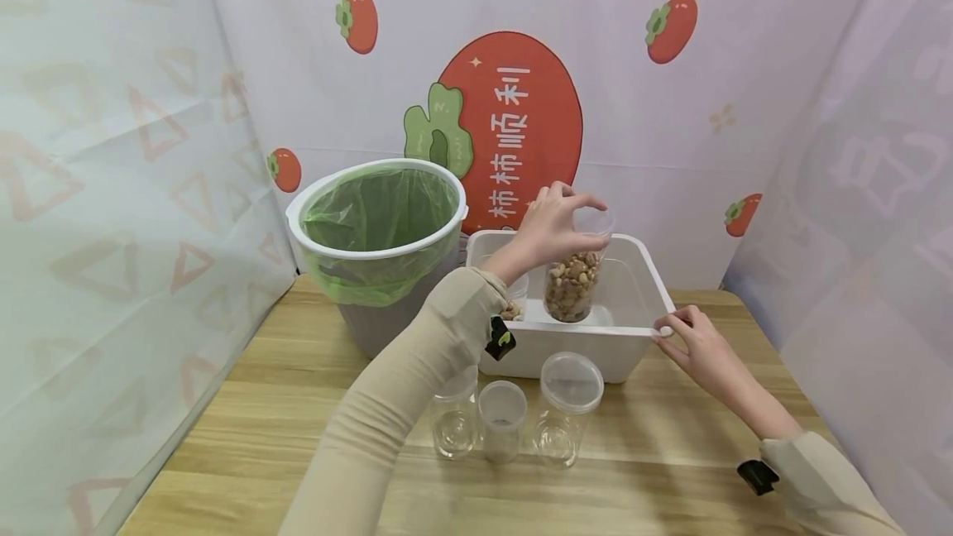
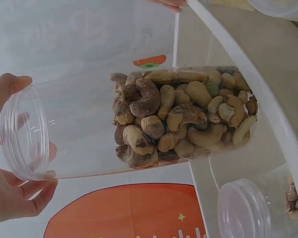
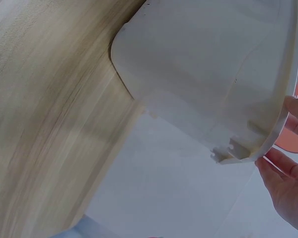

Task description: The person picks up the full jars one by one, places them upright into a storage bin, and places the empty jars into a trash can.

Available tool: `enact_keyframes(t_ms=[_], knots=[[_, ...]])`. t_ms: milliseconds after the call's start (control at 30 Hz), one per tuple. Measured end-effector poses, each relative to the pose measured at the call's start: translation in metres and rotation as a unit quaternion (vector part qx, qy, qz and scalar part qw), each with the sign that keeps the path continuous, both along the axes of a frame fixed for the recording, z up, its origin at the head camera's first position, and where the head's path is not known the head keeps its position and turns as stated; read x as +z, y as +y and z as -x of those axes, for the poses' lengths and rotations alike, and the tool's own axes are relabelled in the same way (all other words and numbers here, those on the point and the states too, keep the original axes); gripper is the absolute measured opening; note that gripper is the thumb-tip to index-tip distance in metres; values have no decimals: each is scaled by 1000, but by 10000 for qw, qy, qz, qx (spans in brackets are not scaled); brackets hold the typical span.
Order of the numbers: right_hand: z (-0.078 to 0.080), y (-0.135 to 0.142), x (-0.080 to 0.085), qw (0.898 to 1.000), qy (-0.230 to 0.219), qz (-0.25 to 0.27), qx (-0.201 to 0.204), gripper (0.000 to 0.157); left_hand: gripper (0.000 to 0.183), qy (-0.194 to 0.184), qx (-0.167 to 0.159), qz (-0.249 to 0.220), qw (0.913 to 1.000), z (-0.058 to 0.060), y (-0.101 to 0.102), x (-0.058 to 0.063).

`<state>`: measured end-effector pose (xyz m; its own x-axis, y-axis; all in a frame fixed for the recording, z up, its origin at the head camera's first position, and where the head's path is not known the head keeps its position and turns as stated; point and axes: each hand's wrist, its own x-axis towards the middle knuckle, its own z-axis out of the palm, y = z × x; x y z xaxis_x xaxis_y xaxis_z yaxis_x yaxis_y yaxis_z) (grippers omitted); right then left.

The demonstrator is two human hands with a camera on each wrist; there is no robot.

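Right hand (image 1: 696, 347) pinches the tub (image 1: 514, 347) at its four-o'clock corner. Left hand (image 1: 549, 228) grips the nut jar (image 1: 572, 286) by its twelve-o'clock lid (image 2: 24, 131), probably the surest hold on something stiff, slick and bottom-heavy.

And there was the left sleeve (image 1: 395, 387), beige, soft and creased, running into a broad cuff (image 1: 471, 298), then a black tab (image 1: 499, 342) bearing a green mark (image 1: 504, 338)! Over on the right, a matching beige sleeve (image 1: 822, 474) and another black tab (image 1: 758, 476); left hand (image 1: 551, 226) and right hand (image 1: 698, 346) were both bare.
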<state>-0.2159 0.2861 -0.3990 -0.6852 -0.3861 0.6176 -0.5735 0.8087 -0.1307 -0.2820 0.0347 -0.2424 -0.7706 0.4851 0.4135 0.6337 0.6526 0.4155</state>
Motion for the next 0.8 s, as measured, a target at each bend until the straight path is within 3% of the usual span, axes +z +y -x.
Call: enact_keyframes(t_ms=[567, 800], knots=[[1, 1, 0, 9999, 108, 18, 47, 31, 41, -464, 65, 401, 9981, 19, 2, -37], [1, 1, -1, 10000, 80, 7, 56, 31, 44, -641, 124, 785, 9948, 24, 4, -50]])
